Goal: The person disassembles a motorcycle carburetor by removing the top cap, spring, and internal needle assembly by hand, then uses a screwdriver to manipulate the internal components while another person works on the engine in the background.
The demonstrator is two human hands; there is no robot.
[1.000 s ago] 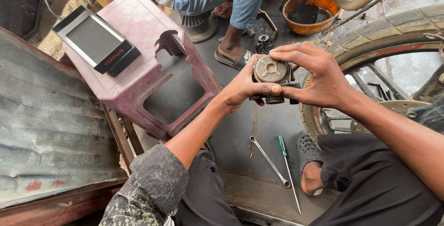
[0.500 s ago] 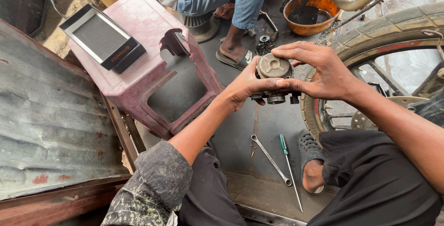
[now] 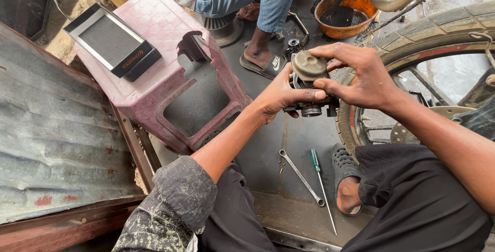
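fingers of both hands (image 3: pixel 330 84) grasp a small engine part (image 3: pixel 308 89); black flat box (image 3: pixel 114 41) on pink stool (image 3: pixel 170 84).

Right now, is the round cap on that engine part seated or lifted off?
Lifted: the right hand holds the round cap raised above the part's body, exposing a coil spring beneath.

Dark greasy floor (image 3: pixel 268 164), spanner (image 3: pixel 301 177) beside green-handled screwdriver (image 3: pixel 320 185), pink plastic stool (image 3: pixel 170 76), orange oil bowl (image 3: pixel 344 14)
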